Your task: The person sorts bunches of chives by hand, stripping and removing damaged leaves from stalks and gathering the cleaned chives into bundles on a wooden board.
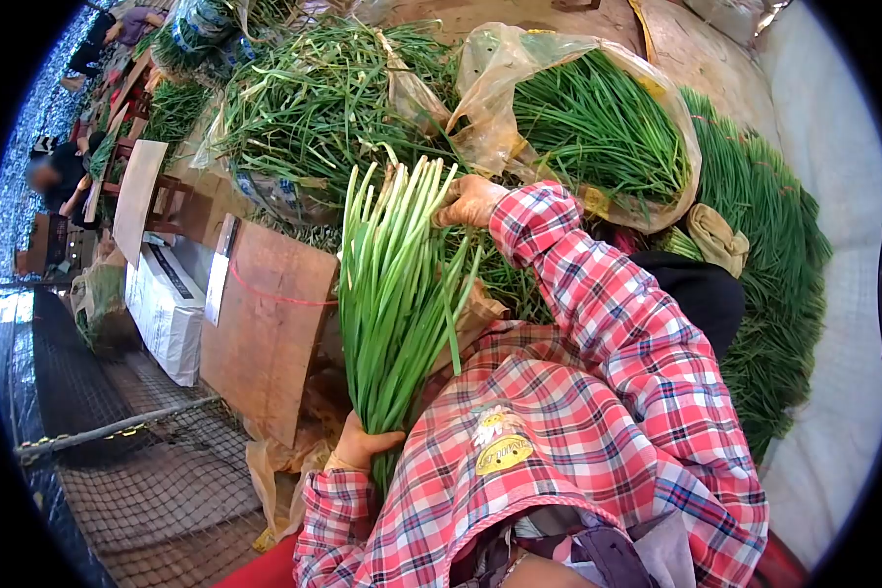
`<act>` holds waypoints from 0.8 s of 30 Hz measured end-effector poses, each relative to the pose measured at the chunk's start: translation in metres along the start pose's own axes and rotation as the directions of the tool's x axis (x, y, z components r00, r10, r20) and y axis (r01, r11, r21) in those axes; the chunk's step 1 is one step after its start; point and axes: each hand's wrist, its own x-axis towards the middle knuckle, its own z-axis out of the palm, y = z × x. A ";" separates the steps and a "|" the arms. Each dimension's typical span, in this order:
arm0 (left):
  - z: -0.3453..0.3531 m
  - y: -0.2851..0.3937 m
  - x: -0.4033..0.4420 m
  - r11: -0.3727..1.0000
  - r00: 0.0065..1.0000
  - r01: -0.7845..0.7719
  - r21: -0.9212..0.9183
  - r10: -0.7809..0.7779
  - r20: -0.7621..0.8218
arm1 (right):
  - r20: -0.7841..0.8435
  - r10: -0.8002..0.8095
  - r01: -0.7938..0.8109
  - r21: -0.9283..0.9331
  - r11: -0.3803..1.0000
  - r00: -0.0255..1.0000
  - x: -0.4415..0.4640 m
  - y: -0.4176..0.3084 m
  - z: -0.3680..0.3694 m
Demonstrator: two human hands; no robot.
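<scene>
A long bunch of garlic chives (pixel 387 304) hangs in front of my chest, its pale stalk ends at the top and green leaves below. My left hand (pixel 361 446) is closed round the lower leafy part, thumb across the front. At the upper right edge of the bunch, my right hand (pixel 472 203) has its fingers bent and pressed on the pale stalks; its fingertips are partly hidden. A few leaves stick out loosely on the right side of the bunch. Behind it lies a heap of loose, untidy chives (pixel 314 98).
An open plastic bag of chives (pixel 608 127) lies beyond my right hand. Rows of bundled chives (pixel 755 255) line the right side. To the left stand a wooden board (pixel 265 318), a white box (pixel 165 309) and dark netting (pixel 167 461). A person (pixel 67 176) sits further off.
</scene>
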 end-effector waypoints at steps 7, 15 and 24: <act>-0.002 -0.005 0.000 0.995 1.000 0.021 -0.102 -0.023 -0.017 | -0.510 0.041 0.100 0.247 0.964 0.859 -0.029 -0.005 -0.035; -0.001 -0.006 0.002 0.989 0.999 0.043 -0.140 -0.045 -0.008 | -0.401 0.164 -0.402 -0.632 0.663 0.901 -0.064 0.015 -0.081; 0.008 0.007 -0.001 0.983 0.998 0.059 -0.176 -0.060 0.000 | -0.028 -0.076 0.035 -0.694 0.719 0.997 -0.048 -0.051 0.012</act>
